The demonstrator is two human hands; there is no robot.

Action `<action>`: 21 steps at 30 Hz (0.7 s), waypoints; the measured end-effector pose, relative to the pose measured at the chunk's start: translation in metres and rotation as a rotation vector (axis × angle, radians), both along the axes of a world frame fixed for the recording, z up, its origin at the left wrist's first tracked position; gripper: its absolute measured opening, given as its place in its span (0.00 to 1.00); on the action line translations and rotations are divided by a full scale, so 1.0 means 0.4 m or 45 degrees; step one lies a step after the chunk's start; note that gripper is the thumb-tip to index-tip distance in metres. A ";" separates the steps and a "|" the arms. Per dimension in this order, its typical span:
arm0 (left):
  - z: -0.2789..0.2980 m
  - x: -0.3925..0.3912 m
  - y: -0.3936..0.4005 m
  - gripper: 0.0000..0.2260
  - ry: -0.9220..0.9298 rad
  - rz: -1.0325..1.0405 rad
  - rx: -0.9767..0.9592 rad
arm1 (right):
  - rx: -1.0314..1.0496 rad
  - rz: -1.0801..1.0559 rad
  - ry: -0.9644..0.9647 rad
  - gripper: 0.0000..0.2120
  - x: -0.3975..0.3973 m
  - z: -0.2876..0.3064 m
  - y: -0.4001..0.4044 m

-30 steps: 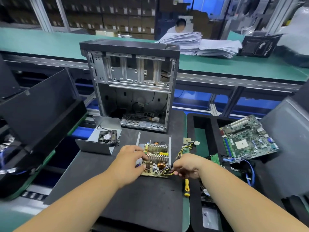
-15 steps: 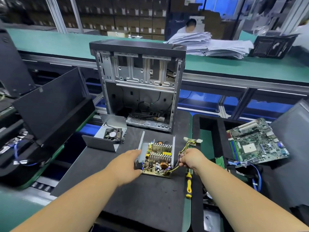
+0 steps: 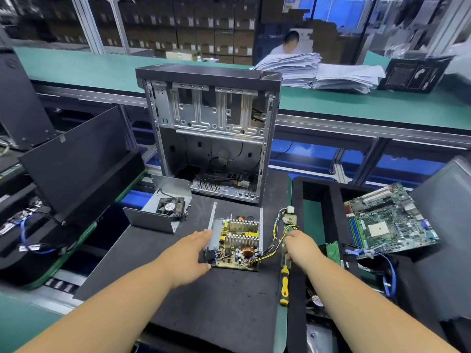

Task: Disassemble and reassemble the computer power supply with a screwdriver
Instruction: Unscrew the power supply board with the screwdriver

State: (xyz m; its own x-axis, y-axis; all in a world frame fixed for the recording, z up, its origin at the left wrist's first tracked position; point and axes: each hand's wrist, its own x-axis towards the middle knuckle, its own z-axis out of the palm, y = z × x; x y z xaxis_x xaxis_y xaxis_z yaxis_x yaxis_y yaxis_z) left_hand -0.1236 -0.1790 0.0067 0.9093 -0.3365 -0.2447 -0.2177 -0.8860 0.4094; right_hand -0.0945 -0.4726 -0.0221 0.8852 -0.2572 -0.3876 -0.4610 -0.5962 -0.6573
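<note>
- The power supply (image 3: 235, 244) lies open on the black mat of the table (image 3: 204, 301), just in front of the computer case (image 3: 209, 133); its circuit board and heat sinks are exposed, which suggests the unit is mid-disassembly or about to be closed up.
- The left hand (image 3: 193, 253) rests against the unit's left wall with fingers extended, gripping nothing; judged to be steadying the tray so it does not slide.
- The right hand (image 3: 297, 244) is curled on the wire bundle (image 3: 277, 235) at the unit's right, apparently keeping the leads clear of the housing.
- The screwdriver (image 3: 284, 284) lies unheld on the mat near the right wrist, within ready reach.
- The cover with fan (image 3: 163, 210) sits apart to the left, beside loose screws.
- The motherboard (image 3: 390, 220) rests in a tray well to the right.
</note>
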 end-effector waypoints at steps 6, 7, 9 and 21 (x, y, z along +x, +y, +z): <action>0.002 -0.012 0.002 0.40 -0.105 0.100 -0.035 | -0.374 0.152 0.157 0.11 -0.016 -0.009 -0.028; 0.004 -0.012 0.001 0.39 -0.124 0.114 -0.053 | -0.408 0.181 0.205 0.15 -0.019 -0.009 -0.025; 0.007 -0.011 -0.001 0.38 -0.161 0.152 -0.100 | -0.454 0.235 0.302 0.28 -0.027 -0.010 -0.018; 0.044 -0.045 0.002 0.33 -0.233 0.321 -0.410 | -0.461 0.155 0.222 0.14 -0.132 -0.050 0.005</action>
State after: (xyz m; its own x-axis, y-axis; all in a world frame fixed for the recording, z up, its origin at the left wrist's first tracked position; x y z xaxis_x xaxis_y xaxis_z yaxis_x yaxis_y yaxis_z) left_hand -0.1416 -0.1782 0.0245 0.9913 -0.1311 0.0084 -0.1053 -0.7544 0.6479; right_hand -0.1472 -0.4705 -0.0423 0.8466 -0.3019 -0.4383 -0.4589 -0.8313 -0.3137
